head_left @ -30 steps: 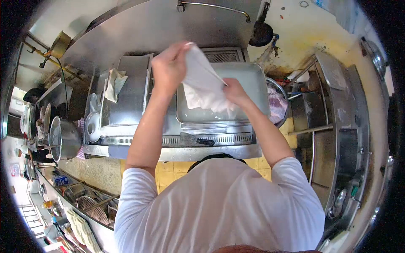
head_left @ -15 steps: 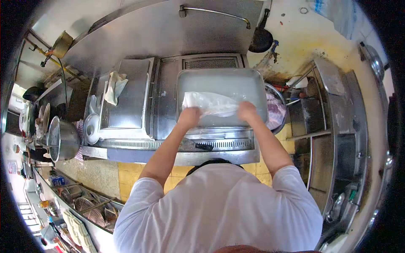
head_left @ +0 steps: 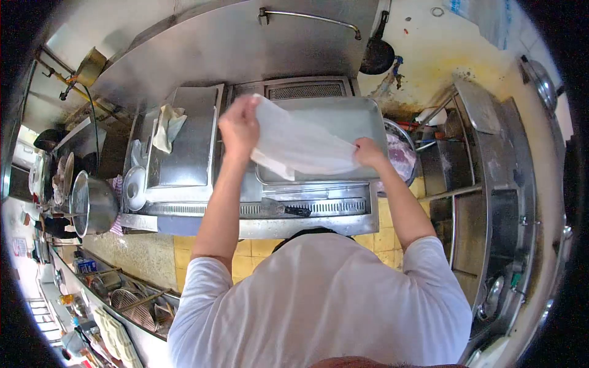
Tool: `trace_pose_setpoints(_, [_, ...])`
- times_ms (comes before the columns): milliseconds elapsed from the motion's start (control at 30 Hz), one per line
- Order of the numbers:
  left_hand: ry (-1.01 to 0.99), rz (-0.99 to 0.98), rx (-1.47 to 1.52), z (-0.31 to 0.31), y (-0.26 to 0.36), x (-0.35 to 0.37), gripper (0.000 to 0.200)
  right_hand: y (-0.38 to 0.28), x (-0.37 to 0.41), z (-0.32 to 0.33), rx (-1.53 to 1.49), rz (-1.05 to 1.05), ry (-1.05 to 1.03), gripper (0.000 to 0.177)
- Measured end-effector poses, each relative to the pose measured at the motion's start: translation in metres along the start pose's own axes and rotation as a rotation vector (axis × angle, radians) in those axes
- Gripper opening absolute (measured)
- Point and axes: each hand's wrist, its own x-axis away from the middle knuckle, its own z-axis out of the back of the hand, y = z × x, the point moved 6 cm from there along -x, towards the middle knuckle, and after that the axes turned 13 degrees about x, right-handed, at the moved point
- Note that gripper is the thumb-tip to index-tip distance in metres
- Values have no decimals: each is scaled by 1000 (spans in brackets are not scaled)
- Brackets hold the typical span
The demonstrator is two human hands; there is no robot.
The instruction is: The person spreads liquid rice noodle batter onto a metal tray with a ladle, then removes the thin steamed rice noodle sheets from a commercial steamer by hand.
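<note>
A thin white cloth (head_left: 304, 138), partly see-through, is stretched between my hands over a large rectangular metal tray (head_left: 372, 116). At its left end, my left hand (head_left: 240, 124) is closed on the upper edge, raised past the tray's left rim. My right hand (head_left: 370, 151) pinches the other end near the tray's right side. A loose corner of the cloth hangs towards the tray's near rim. The tray rests on the steel counter (head_left: 248, 187).
A basin of raw meat (head_left: 400, 156) stands right of the tray. Left are a flat metal cover (head_left: 184, 138), a crumpled cloth (head_left: 169, 127), a lid (head_left: 134, 187) and a big pot (head_left: 93, 202). A black-handled tool (head_left: 296, 211) lies along the counter's front grate.
My left hand has risen up and to the left, spreading the bunched cloth wider. My right hand has shifted slightly right and up, still gripping its end.
</note>
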Motion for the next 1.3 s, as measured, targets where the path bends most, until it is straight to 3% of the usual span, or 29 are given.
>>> trace_pose_setpoints(67, [-131,-146,46,-32,-2,27,14,-48,-3,34,-74,104,45,26])
trace_pose_setpoints(133, [-233,-202,30,-64,26,46,13,-128,9,76,-657,306,281,25])
trace_pose_setpoints(167, [-332,-263,16,-75,40,50,12,-147,13,83,-658,304,280,25])
trace_pose_setpoints(233, [-244,-328,61,-57,47,28,11,-167,18,63,-571,134,-123,26])
trace_pose_setpoints(267, [-147,-390,108,-39,51,15,11,-153,20,49,-577,128,-114,26])
trace_pose_setpoints(333, [41,-153,130,10,40,-14,11,-85,21,9,-220,145,142,26])
trace_pose_setpoints(400, [66,-92,61,24,30,-15,9,3,8,-30,-100,-40,73,30])
trace_pose_setpoints(433, [80,-32,-12,29,23,-14,9,-11,9,-9,-104,-39,69,30])
trace_pose_setpoints(500, [-50,-152,-32,-4,12,10,10,-38,12,30,119,-37,-158,34])
trace_pose_setpoints(533, [-160,-149,-4,-24,12,24,16,-67,11,48,-105,122,85,32])
trace_pose_setpoints(567, [-205,-276,36,-46,17,39,23,-98,13,64,-328,280,326,31])
trace_pose_setpoints(633, [-264,-283,43,-66,41,43,24,-159,12,81,-624,346,362,27])
trace_pose_setpoints(667, [-321,-294,48,-71,51,43,24,-159,18,82,-624,342,363,27])
trace_pose_setpoints(700, [-252,-415,136,-58,53,31,25,-161,21,64,-590,249,79,30])
trace_pose_setpoints(733, [-142,-397,116,-38,57,13,23,-160,26,46,-548,155,-202,33])
trace_pose_setpoints(767, [-47,-293,90,-13,50,-4,16,-115,7,2,-349,219,-25,35])
trace_pose_setpoints(800, [23,-52,46,11,60,-18,10,-74,10,-7,-353,92,-7,35])
trace_pose_setpoints(833, [85,-92,139,26,65,-23,8,-44,14,-9,-357,-31,9,35])
trace_pose_setpoints(867, [88,-89,133,24,55,-19,8,-35,13,-3,-358,-27,3,35])
trace_pose_setpoints(933, [21,-215,33,3,21,0,10,-29,10,12,-45,-51,-142,32])
trace_pose_setpoints(1000, [-186,-193,54,-38,21,30,19,-85,11,53,-210,179,239,32])
trace_pose_setpoints(1033, [-240,-312,40,-59,26,44,20,-125,14,74,-369,248,243,34])
trace_pose_setpoints(1100, [-257,-285,76,-65,44,43,20,-164,21,93,-532,315,245,36])
trace_pose_setpoints(1167, [-205,-312,133,-46,49,24,18,-171,28,69,-455,203,-142,34])
trace_pose_setpoints(1200, [-111,-318,72,-19,53,7,13,-134,16,36,-353,170,-18,32])
trace_pose_setpoints(1233, [28,-55,227,6,41,-5,10,-85,8,6,-248,140,103,30])
trace_pose_setpoints(1267, [114,72,146,31,53,-17,13,-51,14,9,-230,66,36,31])
trace_pose_setpoints(1300, [144,41,162,43,32,-20,14,-29,19,9,-215,-10,-32,32])
